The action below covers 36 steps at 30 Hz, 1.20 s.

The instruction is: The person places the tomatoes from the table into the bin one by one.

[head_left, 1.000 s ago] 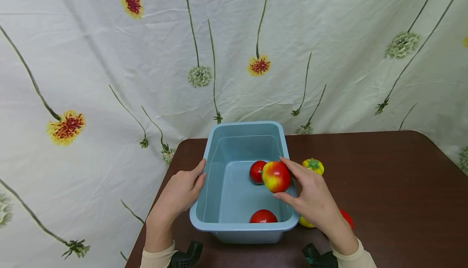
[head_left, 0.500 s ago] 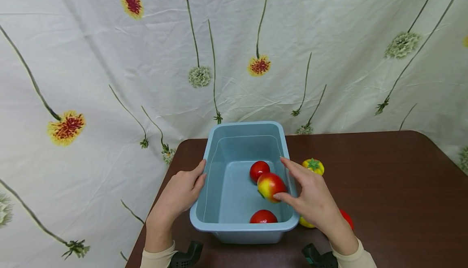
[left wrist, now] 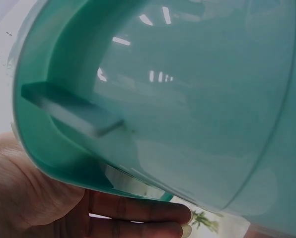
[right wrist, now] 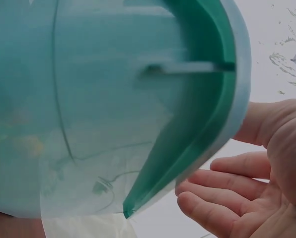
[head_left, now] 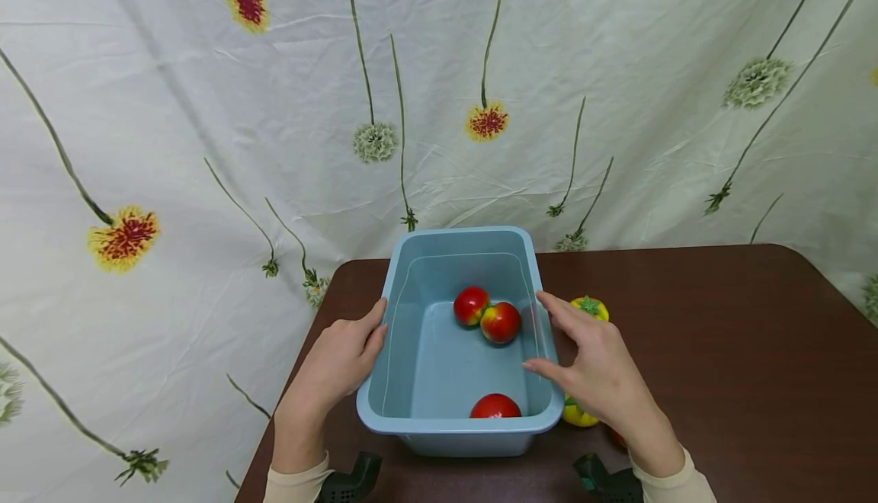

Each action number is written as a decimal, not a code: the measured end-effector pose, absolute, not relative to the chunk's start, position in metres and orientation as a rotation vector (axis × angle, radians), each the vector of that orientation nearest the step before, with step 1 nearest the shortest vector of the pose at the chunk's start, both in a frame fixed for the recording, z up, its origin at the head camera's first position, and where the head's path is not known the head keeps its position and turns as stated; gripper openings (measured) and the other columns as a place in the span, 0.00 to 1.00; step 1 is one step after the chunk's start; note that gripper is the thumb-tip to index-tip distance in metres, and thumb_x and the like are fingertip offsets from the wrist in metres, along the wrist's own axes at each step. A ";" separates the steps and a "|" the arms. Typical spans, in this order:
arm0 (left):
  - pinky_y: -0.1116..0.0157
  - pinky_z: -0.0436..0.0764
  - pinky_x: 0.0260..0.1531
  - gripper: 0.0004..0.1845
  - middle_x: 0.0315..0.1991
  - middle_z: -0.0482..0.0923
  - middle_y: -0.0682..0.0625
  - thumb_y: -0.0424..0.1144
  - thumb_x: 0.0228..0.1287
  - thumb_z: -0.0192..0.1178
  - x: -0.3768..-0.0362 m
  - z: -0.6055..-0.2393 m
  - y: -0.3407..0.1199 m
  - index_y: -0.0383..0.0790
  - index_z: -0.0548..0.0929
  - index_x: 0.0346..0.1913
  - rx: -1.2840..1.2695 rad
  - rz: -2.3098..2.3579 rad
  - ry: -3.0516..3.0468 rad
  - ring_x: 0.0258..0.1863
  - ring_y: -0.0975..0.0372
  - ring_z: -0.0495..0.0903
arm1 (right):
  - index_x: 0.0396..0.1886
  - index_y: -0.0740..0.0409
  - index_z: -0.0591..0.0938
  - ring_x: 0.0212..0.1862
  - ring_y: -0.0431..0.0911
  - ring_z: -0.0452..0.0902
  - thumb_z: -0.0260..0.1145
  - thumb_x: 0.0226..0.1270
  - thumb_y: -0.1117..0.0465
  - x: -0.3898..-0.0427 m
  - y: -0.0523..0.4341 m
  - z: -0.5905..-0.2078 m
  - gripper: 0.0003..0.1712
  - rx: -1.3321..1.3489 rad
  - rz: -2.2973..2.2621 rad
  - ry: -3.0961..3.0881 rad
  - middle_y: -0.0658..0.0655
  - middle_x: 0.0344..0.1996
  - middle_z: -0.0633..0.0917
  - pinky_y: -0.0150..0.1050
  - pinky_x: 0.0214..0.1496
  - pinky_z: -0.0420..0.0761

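Hands flank pale-blue tub.

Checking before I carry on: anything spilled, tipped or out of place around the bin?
Nothing stands out. The blue bin sits upright on the table, three red fruits lie inside, nothing spilled; other fruit lies beside it.

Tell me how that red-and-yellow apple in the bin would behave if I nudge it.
The apple is round and lies loose on the bin's smooth flat floor, so it would probably roll easily. It touches another red fruit, which would likely get bumped along. Its glossy skin may feel slippery; the right hand is off it.
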<state>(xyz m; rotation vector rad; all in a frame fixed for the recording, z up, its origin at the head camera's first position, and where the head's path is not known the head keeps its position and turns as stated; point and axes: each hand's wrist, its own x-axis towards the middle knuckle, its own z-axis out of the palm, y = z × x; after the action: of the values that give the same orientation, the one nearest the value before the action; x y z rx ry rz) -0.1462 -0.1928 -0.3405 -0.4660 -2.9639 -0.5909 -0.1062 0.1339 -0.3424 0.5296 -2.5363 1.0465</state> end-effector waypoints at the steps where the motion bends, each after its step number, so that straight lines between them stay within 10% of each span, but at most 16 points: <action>1: 0.68 0.68 0.21 0.27 0.19 0.72 0.54 0.40 0.73 0.51 -0.146 -0.340 -0.193 0.36 0.66 0.71 -0.466 -0.591 -2.964 0.18 0.66 0.69 | 0.67 0.61 0.73 0.49 0.54 0.84 0.82 0.43 0.60 -0.106 0.135 -0.342 0.48 0.534 1.047 -2.532 0.62 0.59 0.81 0.48 0.47 0.83; 36: 0.67 0.68 0.20 0.27 0.19 0.71 0.53 0.40 0.73 0.51 -0.144 -0.337 -0.190 0.36 0.65 0.72 -0.450 -0.605 -2.982 0.17 0.65 0.68 | 0.66 0.64 0.73 0.55 0.60 0.81 0.74 0.57 0.54 -0.121 0.178 -0.344 0.39 0.452 1.095 -2.866 0.65 0.58 0.81 0.53 0.53 0.80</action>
<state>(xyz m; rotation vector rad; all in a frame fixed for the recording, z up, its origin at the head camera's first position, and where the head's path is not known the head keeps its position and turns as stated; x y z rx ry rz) -0.1445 -0.1897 -0.3370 -0.4502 -2.9822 -0.6051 -0.1210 0.1778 -0.3444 0.4517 -2.8658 1.0948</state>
